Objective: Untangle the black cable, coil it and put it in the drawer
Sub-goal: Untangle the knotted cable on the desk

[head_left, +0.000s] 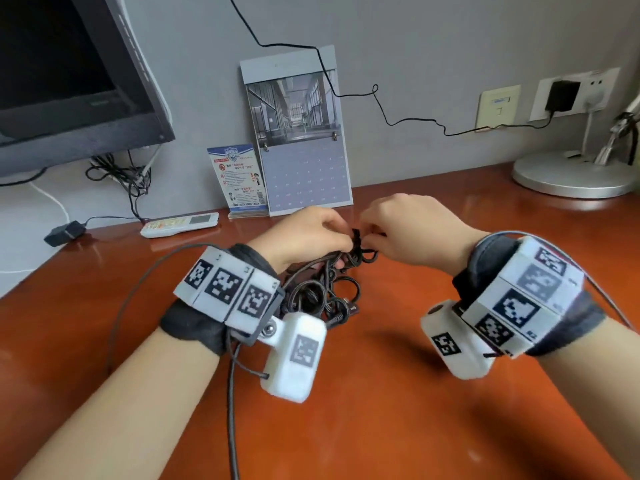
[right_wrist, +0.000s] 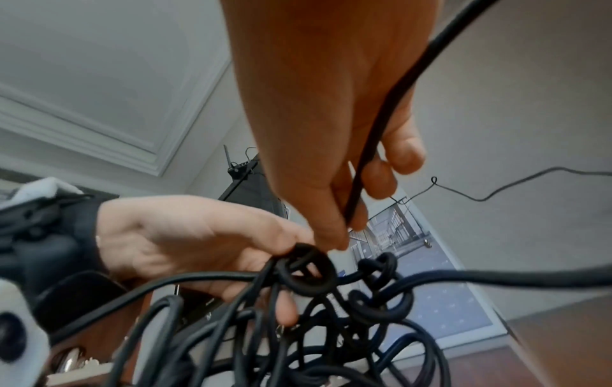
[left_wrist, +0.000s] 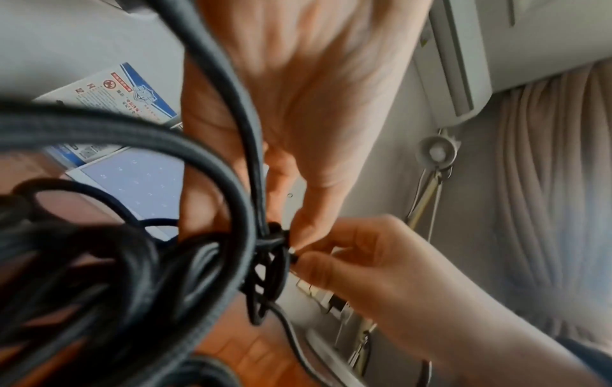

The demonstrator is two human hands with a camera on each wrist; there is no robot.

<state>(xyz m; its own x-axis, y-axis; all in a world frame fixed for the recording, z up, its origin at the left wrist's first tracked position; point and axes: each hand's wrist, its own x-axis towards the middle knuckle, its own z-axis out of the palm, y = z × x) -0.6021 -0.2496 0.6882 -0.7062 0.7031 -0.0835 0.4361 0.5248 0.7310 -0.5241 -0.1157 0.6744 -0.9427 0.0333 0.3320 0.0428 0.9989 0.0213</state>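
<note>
Black cable [head_left: 322, 292]: tangled; step one
Left hand [head_left: 304, 237]: grips bundle
Right hand [head_left: 408, 230]: pinches knot
Next: loosen knot; free an end

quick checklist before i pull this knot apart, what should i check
1. Left hand grips the cable bundle: ok.
2. Right hand pinches a strand at the knot: ok.
3. Knot loosened: not ok, loops tight.
4. Loose end found: cannot tell, though a plug shows low in the tangle.
5. Rest of the tangle clear of the remote: ok.
6. Drawer open: cannot tell, not in view.
</note>
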